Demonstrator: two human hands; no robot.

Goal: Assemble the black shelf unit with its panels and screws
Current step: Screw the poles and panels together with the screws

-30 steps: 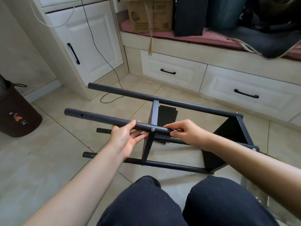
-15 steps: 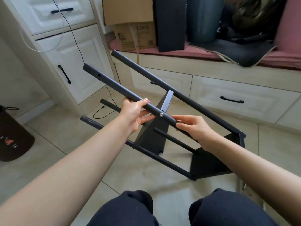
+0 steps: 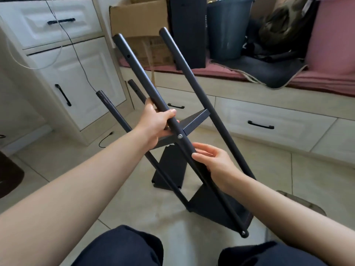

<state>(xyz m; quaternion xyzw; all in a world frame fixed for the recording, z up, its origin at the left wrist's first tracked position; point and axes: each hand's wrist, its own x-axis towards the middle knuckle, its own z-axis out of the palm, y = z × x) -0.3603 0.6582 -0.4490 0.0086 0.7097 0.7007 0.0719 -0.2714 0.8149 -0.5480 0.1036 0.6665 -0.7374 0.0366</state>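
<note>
Tilting shelf unit (image 3: 172, 166) upright off the tiled floor (image 3: 269, 169): left hand (image 3: 155, 125) clamped round near-left pole (image 3: 146, 81); right hand (image 3: 215, 162), fingers loosely apart, touches it below the screw (image 3: 180, 136). Pivot slowly on the near base panel (image 3: 217, 210).

Beige floor tiles (image 3: 57, 166) run to a white cabinet (image 3: 76, 73) at the left and a drawer bench (image 3: 269, 116) along the back. On the bench's pink cushion (image 3: 317, 81) stand a cardboard box (image 3: 138, 18) and a dark bin (image 3: 228, 25).
</note>
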